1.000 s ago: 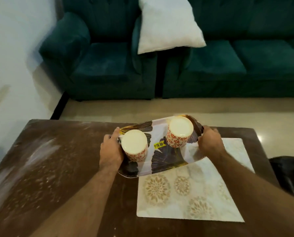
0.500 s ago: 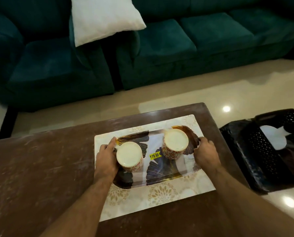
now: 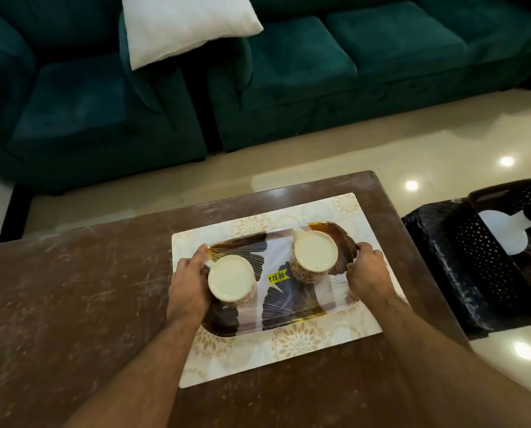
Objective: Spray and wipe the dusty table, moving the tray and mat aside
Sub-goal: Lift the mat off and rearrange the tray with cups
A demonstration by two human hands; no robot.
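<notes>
Both hands' grips clamp the tray [image 3: 292,307] ends, left hand [image 3: 187,288] and right hand [image 3: 367,274], over the mat [image 3: 289,350] near the table's [image 3: 72,304] right edge.

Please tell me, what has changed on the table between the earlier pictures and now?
The tray, which one second ago lay half off the mat's far left corner, now sits squarely over the mat. The left hand and right hand grip its two ends as before. Both cups stay upside down on it, and the table is still dusty.

Both hands [image 3: 190,284] [image 3: 367,273] grip tray [image 3: 292,307] w/ 2 cups [image 3: 231,281] over mat [image 3: 292,344].
</notes>
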